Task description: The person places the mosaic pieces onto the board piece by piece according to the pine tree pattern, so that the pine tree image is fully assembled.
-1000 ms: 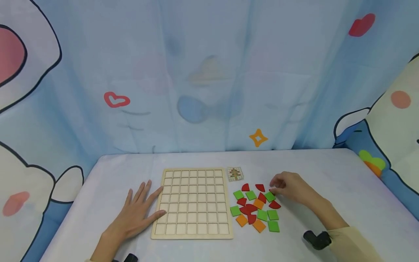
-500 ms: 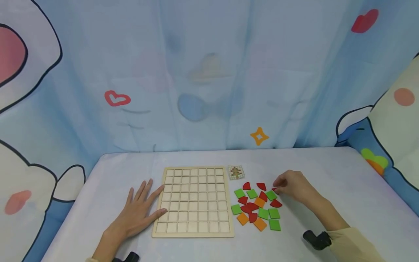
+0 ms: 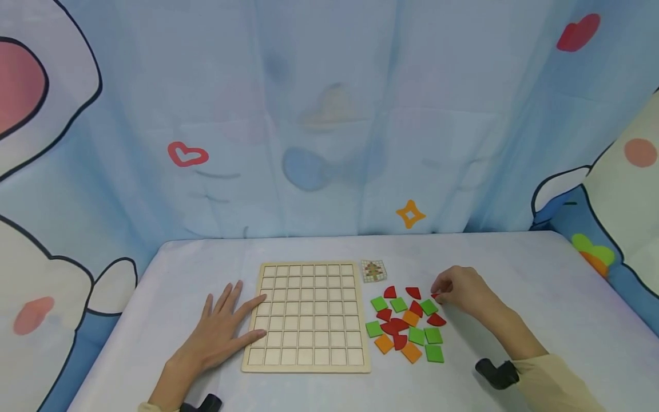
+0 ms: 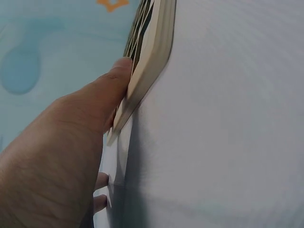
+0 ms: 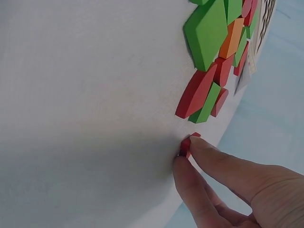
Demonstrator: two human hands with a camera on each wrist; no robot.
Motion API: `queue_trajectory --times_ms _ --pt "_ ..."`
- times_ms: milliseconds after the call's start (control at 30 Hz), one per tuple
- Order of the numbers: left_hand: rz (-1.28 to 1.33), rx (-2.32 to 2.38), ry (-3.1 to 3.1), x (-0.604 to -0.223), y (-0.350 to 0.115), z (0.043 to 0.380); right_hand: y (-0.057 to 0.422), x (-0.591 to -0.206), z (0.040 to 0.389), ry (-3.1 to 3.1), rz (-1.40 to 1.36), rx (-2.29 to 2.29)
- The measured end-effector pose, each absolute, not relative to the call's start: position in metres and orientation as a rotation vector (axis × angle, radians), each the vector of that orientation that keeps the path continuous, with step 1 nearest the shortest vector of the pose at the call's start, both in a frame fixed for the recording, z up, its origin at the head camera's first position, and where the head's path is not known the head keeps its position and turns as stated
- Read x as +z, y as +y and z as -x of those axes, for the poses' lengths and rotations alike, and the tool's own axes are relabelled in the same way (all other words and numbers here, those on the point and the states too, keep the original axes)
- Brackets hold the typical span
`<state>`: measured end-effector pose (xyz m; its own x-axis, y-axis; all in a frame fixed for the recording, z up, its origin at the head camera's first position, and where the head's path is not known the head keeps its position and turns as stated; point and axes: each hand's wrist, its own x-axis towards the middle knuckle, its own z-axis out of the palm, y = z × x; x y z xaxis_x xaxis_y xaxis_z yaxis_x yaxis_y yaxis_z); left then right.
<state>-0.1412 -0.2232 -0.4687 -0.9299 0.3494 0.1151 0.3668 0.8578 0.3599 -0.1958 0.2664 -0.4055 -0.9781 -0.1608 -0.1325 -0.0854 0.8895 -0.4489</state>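
My left hand (image 3: 217,331) lies flat with spread fingers, its thumb and index fingertip on the left edge of a wooden grid board (image 3: 366,343). In the left wrist view the thumb (image 4: 111,88) touches the board's rim. My right hand (image 3: 465,293) pinches a small red piece (image 5: 186,146) between thumb and finger, close to the tabletop; the fingers partly hide it. Left of that hand lie green squares (image 3: 435,353), orange squares (image 3: 411,352) and red quarter-round pieces (image 3: 436,320), loosely scattered. The grid's cells hold no pieces.
A small pattern card (image 3: 373,271) with a tree picture lies by the board's upper right corner. The white-covered table (image 3: 206,257) ends at a blue printed curtain (image 3: 329,126) behind. Black camera mounts (image 3: 497,374) sit at both wrists.
My right hand has drawn slightly away from the nearby green square, with the red piece between its fingers. The left hand stays on the board. The whole head view has shifted a little.
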Motion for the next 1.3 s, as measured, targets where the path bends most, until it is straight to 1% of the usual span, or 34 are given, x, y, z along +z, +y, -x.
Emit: queue_trajectory --times_ms 533,900,1133,1300 --pt "0.546 -0.566 -3.008 -0.465 -0.216 0.136 0.267 -0.41 0.193 2.901 0.142 -0.684" --pt "0.54 -0.669 -2.988 -0.468 -0.218 0.135 0.281 -0.423 0.187 2.893 0.07 -0.933" --pt "0.524 -0.662 -3.003 -0.467 -0.219 0.135 0.283 -0.424 0.186 2.85 0.129 -1.016" --pt "0.526 -0.655 -3.007 -0.466 -0.218 0.135 0.278 -0.417 0.189 2.835 0.204 -0.977"
